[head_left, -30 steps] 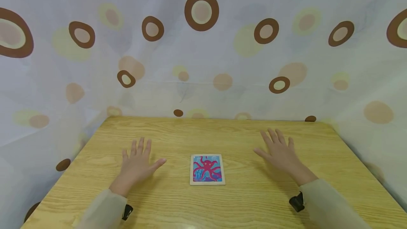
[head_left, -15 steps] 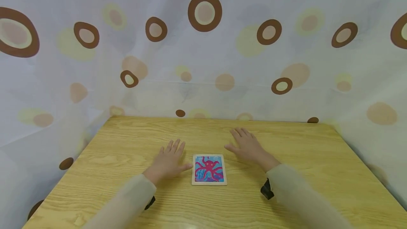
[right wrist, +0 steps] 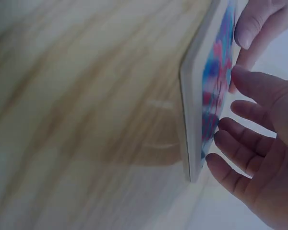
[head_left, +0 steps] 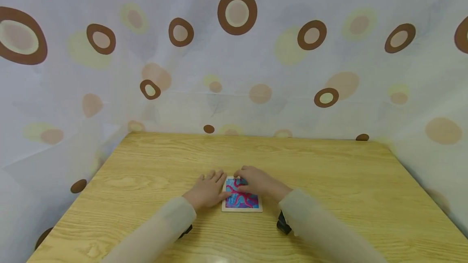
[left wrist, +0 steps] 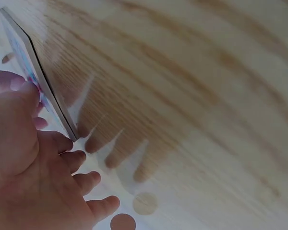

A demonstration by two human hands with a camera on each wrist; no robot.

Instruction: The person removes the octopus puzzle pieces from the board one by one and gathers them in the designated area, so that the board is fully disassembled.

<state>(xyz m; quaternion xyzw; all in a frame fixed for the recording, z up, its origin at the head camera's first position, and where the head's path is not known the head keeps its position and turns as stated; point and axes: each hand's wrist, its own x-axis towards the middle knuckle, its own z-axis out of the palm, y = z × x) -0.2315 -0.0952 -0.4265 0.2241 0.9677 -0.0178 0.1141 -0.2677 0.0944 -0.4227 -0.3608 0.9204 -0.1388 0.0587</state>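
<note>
A small square board (head_left: pixel 241 204) with a pink octopus picture on blue and purple lies flat on the table, framed in a pale rim. At its left edge is my left hand (head_left: pixel 205 192), fingers extended and thumb reaching over the rim onto the picture. My right hand (head_left: pixel 260 182) is over the board's upper right part, its fingers loosely bent and apart, covering the octopus's head. In the right wrist view, the right fingertips (right wrist: pixel 221 165) are close to the picture's surface; whether they touch it I cannot tell. Neither hand grips the board.
The wood-grain table (head_left: pixel 164 153) reaches back to a pale curtain (head_left: pixel 234 64) with brown and yellow circles, which also encloses both sides. Black wrist-worn devices (head_left: pixel 283 223) sit under both light sleeves (head_left: pixel 161 222).
Both hands have come inward from either side to the board. The right hand's fingers, spread before, are now bent over the picture. The board has stayed in place on the table.
</note>
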